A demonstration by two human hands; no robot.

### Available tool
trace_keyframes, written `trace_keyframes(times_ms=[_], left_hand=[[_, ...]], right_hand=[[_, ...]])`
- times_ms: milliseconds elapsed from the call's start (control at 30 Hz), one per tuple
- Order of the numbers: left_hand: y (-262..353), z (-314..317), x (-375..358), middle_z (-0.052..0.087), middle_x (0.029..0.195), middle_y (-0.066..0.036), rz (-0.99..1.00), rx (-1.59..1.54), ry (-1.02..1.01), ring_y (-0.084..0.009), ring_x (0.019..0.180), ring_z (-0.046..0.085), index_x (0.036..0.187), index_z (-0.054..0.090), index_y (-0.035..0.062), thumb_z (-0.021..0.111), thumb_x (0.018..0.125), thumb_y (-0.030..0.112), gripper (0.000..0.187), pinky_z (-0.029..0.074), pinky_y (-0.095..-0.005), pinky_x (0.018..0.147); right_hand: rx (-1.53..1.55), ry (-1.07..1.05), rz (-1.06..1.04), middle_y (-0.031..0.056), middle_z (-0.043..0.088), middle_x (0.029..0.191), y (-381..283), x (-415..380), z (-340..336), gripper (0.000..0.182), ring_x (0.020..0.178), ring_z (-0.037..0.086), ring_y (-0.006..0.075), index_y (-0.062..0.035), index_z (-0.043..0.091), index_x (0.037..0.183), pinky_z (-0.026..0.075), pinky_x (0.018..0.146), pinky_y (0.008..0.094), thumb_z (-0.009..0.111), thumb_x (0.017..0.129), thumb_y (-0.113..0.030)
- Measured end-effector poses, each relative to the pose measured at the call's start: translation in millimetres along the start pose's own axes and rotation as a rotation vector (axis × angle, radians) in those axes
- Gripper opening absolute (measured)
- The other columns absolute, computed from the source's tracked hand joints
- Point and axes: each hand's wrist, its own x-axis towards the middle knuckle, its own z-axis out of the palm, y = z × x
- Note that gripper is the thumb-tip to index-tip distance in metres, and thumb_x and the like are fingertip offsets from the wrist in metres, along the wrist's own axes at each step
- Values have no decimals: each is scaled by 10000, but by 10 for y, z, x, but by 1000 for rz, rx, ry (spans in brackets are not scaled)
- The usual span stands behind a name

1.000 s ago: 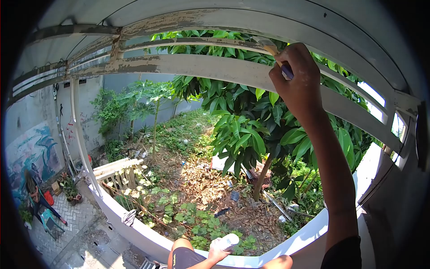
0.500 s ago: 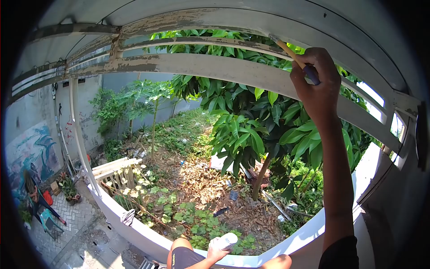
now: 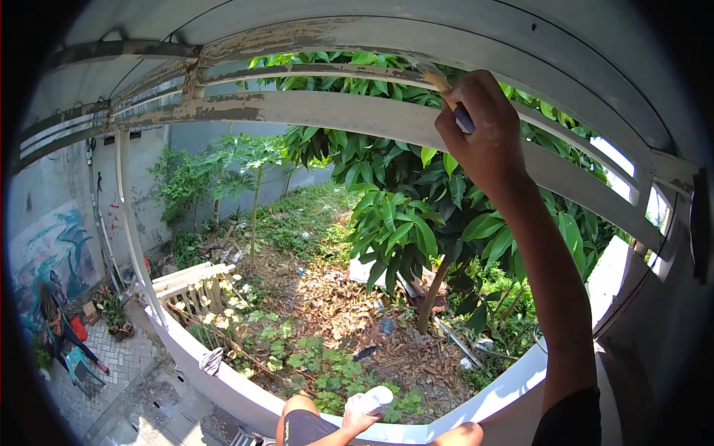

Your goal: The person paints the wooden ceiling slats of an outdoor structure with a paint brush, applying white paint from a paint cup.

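High on the right, my right hand (image 3: 487,134) is closed round a paintbrush (image 3: 440,82) with a yellowish and purple handle. The bristles lie against the upper metal beam (image 3: 357,31), near its lower edge. Grey-white paint covers much of that beam, with brown patches towards the left. A thinner rail (image 3: 312,70) and a wide lower rail (image 3: 335,110) run beneath it. Low in the view, my left hand (image 3: 357,418) grips a white container (image 3: 375,398) close to my knees; its contents cannot be made out.
A white ledge (image 3: 491,405) curves below, with a cloth (image 3: 212,361) on it. Leafy branches (image 3: 401,215) hang behind the rails. Far below left, a person (image 3: 53,320) is by a green chair (image 3: 80,366). A slatted wooden frame (image 3: 197,286) stands beyond the ledge.
My right hand has moved left along the beam with the paintbrush, and its forearm now slants more. My left hand and the container have barely moved.
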Motion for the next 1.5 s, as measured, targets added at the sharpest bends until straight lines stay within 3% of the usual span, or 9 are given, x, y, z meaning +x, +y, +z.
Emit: trace_keyframes(times_ms=[567,667,767,933,1000,1133,1233,1300,1500], left_hand=[[76,-81,-14,579,1182,-172,4,-36,14,-374,1177,546,1268,542,32,935,631,506,886,462,-462,1029],[92,-117,-6,582,1176,-195,30,3,21,-375,1168,564,1260,548,1,929,626,582,940,481,-460,1014],[108,-141,-10,577,1176,-174,21,-50,42,-376,1180,540,1268,539,31,933,639,504,880,458,-466,1028],[60,-87,-7,575,1189,-184,23,-16,8,-382,1191,534,1269,539,27,929,642,529,892,454,-469,1033],[26,-84,-2,574,1195,-188,24,4,5,-385,1194,533,1267,540,25,926,644,540,896,453,-470,1033],[6,-59,-14,572,1178,-191,25,10,18,-379,1182,538,1251,550,11,916,642,579,910,459,-455,1028],[-1,-37,-8,572,1152,-189,44,37,33,-368,1163,548,1232,559,0,913,637,597,915,469,-443,1018],[15,-35,7,571,1156,-191,62,30,27,-369,1163,548,1233,556,-3,914,636,596,919,469,-444,1019],[96,-137,-30,566,1217,-191,-37,-16,-51,-377,1210,525,1283,537,19,919,644,579,932,444,-458,1052]], right_hand=[[-13,42,-5,103,601,933,146,65,-15,213,726,672,263,-33,591,967,556,631,393,705,810,55],[64,260,142,70,662,851,45,-114,-146,125,707,689,124,-19,651,1000,560,633,281,733,905,-24],[350,374,538,77,689,824,-44,-320,-187,130,666,679,106,10,648,1010,574,635,255,730,941,-64],[478,432,695,59,680,772,-31,-488,-68,134,640,646,74,10,657,1021,551,616,247,727,953,-82],[117,258,627,37,643,698,-23,-455,-145,125,608,610,65,-8,678,1004,500,581,254,727,952,-110],[62,124,592,26,600,639,-78,-196,-330,136,581,580,69,-20,707,1012,460,564,263,721,952,-141],[185,25,545,22,591,634,-123,-15,-427,159,587,606,78,-15,726,1033,471,541,258,698,969,-157],[438,-187,828,35,632,689,-179,110,-543,196,582,627,87,-2,717,1097,507,502,260,668,985,-155],[779,-105,805,66,660,775,-176,75,-447,272,557,645,103,43,648,1174,593,497,277,639,1002,-167]])
